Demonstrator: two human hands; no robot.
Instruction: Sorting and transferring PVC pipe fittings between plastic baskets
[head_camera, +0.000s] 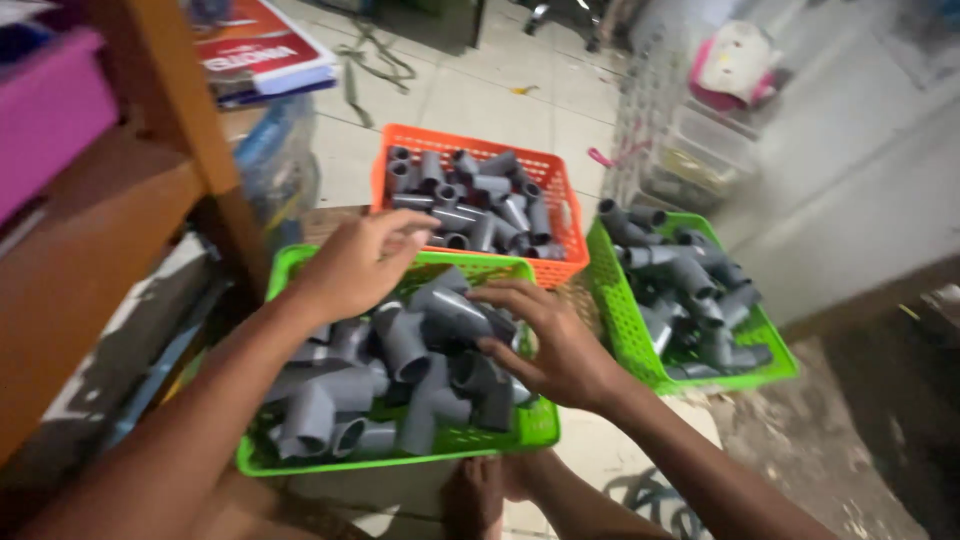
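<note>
Resting spread on grey pipe tees (400, 370) lying every way, right hand (555, 345), left hand (360, 262) loosely curled, green basket (300, 262).

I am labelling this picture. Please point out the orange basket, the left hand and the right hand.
orange basket (563, 215): head view, on its right wall.
left hand (360, 262): head view, on the back of the hand.
right hand (555, 345): head view, on the back of the hand.

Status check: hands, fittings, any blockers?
Left hand open above near green basket. Right hand resting on grey pipe fittings, grip unclear. Nothing blocking.
</note>
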